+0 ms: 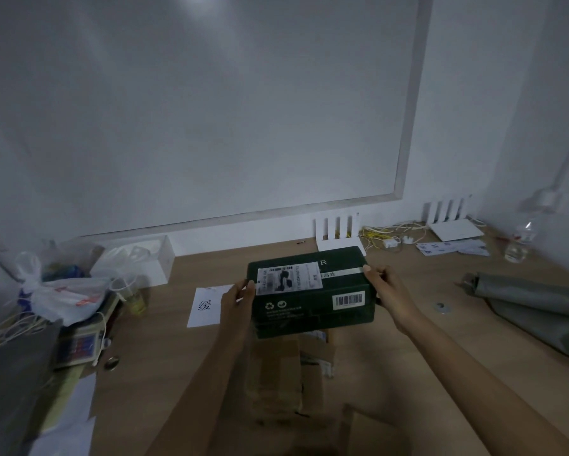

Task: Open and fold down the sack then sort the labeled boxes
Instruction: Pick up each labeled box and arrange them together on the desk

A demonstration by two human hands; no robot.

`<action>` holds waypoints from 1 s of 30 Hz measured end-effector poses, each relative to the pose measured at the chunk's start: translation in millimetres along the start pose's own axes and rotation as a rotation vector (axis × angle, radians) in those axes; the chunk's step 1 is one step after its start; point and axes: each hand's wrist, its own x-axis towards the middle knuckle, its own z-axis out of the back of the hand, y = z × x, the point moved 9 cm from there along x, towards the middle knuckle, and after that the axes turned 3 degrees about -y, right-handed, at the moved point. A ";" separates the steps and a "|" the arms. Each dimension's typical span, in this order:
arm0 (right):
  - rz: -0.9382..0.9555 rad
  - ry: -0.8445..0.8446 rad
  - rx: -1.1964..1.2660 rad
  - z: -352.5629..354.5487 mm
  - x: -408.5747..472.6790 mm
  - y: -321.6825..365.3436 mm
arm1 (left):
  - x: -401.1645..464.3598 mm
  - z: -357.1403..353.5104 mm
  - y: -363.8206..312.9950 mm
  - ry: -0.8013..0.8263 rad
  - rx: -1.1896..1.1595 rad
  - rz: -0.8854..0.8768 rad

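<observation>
Wooden desk [184,350] runs below a pale wall, cluttered at its left edge with plastic bags [62,297]. Above its middle, a dark green box [312,297] is held up between two hands, its white shipping label [288,278] facing up. The left hand [235,299] presses the box's left end, thumb curled onto the label's edge. The right hand [386,287] clamps the right end, fingers wrapped behind, thumb on top. A white paper card [205,306] with one printed character lies just beside the left hand. Brown cardboard boxes [276,380] sit beneath the lifted box, and a grey sack [533,307] lies folded at the right.
</observation>
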 end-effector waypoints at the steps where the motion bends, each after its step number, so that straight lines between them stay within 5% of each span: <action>1: -0.010 0.004 -0.009 3.7 4.2 -5.2 | -0.9 -4.9 2.1 0.011 0.005 0.001; 17: 0.015 0.096 -0.065 81.0 48.7 6.7 | -45.8 -108.3 11.0 0.142 -0.069 0.208; 30: 0.017 -0.178 -0.073 139.3 83.3 8.6 | -61.9 -186.8 33.2 0.322 0.004 0.258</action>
